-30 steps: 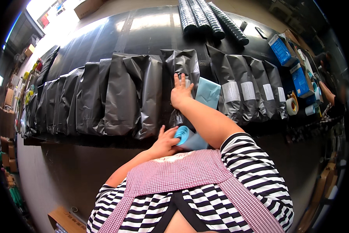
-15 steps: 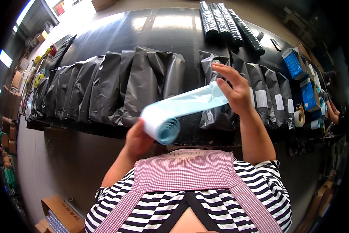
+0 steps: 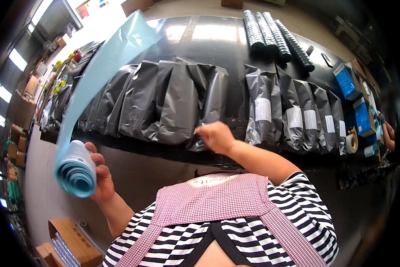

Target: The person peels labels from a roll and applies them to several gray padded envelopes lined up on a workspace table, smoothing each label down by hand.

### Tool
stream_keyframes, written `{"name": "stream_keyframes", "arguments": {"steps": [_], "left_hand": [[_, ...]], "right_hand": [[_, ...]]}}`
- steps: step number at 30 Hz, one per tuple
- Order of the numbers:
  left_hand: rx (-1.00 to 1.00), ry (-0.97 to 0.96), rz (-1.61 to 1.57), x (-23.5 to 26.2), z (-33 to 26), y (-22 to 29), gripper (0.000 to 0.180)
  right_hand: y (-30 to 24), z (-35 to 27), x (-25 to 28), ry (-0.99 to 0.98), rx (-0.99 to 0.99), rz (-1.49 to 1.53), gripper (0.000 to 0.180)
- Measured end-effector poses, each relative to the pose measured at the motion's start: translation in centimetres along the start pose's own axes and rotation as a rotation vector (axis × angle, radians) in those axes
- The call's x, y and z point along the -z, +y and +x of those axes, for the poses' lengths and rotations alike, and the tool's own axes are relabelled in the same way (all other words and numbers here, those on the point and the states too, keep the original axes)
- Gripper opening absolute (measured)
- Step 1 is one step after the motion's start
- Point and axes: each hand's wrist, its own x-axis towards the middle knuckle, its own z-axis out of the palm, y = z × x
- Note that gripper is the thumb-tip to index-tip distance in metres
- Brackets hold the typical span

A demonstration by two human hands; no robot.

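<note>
From where I'm standing, the blue roll [image 3: 77,175] is now way left, gripped in the left hand [image 3: 103,178] just this side of the worktop [image 3: 236,104]. Half a second ago its strip [image 3: 93,80] reached the right hand [image 3: 217,137]; now it flies loose. That hand's curled at a grey bag [image 3: 214,95], can't tell if pinching. Left thumb's hidden.

The light-blue coiled, film-like roll [image 3: 77,160] looks glossy, the long grey plastic bags [image 3: 180,107] creased and shiny, the flat black bench [image 3: 200,50] smooth, the pink checked cloth apron [image 3: 213,198] matt.
</note>
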Motion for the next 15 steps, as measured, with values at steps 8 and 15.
{"name": "stream_keyframes", "arguments": {"steps": [8,15], "left_hand": [[-0.395,0.504,0.355,4.3,-6.2,6.6,0.054],[-0.226,0.895,0.743,6.8,-9.5,-2.4,0.038]], "right_hand": [[-6.5,-0.4,-1.8,-0.386,0.229,0.342,0.013],[-9.1,1.4,0.1,-0.317,0.541,0.31,0.025]]}}
